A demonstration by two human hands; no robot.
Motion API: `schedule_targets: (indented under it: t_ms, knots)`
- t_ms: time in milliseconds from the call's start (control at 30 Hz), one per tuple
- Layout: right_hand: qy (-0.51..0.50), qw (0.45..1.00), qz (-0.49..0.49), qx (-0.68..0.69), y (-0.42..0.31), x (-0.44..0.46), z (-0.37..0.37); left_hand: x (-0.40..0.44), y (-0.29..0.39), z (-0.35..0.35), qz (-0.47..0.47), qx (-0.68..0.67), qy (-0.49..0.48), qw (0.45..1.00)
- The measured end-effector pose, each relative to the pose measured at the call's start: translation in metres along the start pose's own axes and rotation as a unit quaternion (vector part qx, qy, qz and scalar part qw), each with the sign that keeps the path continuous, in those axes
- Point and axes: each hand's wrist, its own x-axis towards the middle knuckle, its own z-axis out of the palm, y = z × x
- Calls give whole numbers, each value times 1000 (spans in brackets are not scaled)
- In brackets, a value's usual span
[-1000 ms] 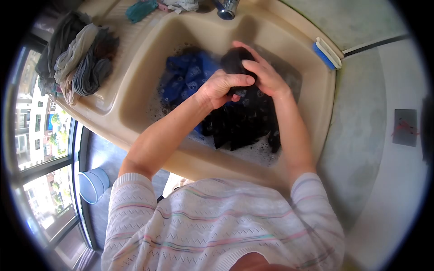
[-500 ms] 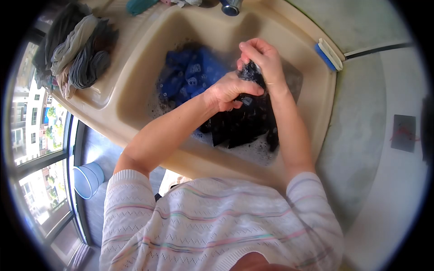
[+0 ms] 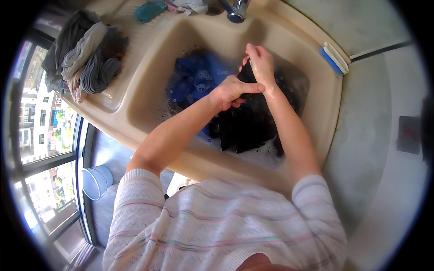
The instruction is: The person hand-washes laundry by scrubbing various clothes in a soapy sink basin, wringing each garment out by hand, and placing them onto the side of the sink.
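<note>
Room: open btw forearms, over sink's (image 3: 149, 86) near rim, down to dark cloth (image 3: 246, 128). Narrow gap btw R forearm (image 3: 291, 122) & R wall. Blocked mid-sink: L hand (image 3: 228, 92) & R hand (image 3: 261, 65) close together, L thumb against R wrist. Blue cloth (image 3: 194, 81) takes far-L water. Tap (image 3: 237, 16) juts over far rim; brush (image 3: 335, 58) at R rim. L worktop (image 3: 131, 43): cloth pile (image 3: 86, 56), bare strip btw it & basin.

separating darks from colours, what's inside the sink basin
The sink basin holds sudsy water, blue cloth and black cloth, the latter gripped by left hand and right hand. Anything beneath the cloths is covered.
</note>
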Motion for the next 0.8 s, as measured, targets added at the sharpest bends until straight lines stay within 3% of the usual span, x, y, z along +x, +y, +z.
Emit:
schedule_targets:
  t_ms: [100, 133, 167, 200, 267, 333, 400, 467, 533, 600, 700, 800]
  knots:
    - [-57, 998, 12, -9, -15, -5, -8, -10, 6, 5, -14, -91, -81, 992]
    - [-118, 993, 7, 19, -25, -13, -13, -14, 6, 7, -12, -127, -108, 986]
    - [-212, 976, 18, 46, -42, -22, -24, -17, 5, 8, 4, -166, -149, 975]
    - [-324, 935, -52, 132, -45, -23, -36, -20, 5, 8, 4, -205, -211, 956]
    - [-390, 867, -85, 298, -47, -27, -41, -22, 2, 12, -15, -248, -289, 924]
    - [-422, 857, -107, 277, -47, -33, -36, -25, -5, 18, -47, -263, -337, 903]
    - [-457, 847, -146, 228, -50, -36, -35, -33, -4, 24, -10, -218, -349, 911]
    - [-447, 858, -182, 176, -58, -34, -39, -41, 6, 24, 20, -173, -305, 936]
    - [-333, 929, -112, 114, -77, -47, -26, -43, 12, 28, 79, -103, -226, 965]
    - [-203, 974, -60, 75, -77, -52, -12, -43, 22, 29, 14, -90, -142, 986]
    - [-141, 987, -75, 6, -57, -35, -5, -29, 17, 26, 49, 22, -4, 999]
    - [-91, 991, -91, -32, -30, -23, 1, -19, 12, 20, 65, 85, 59, 992]
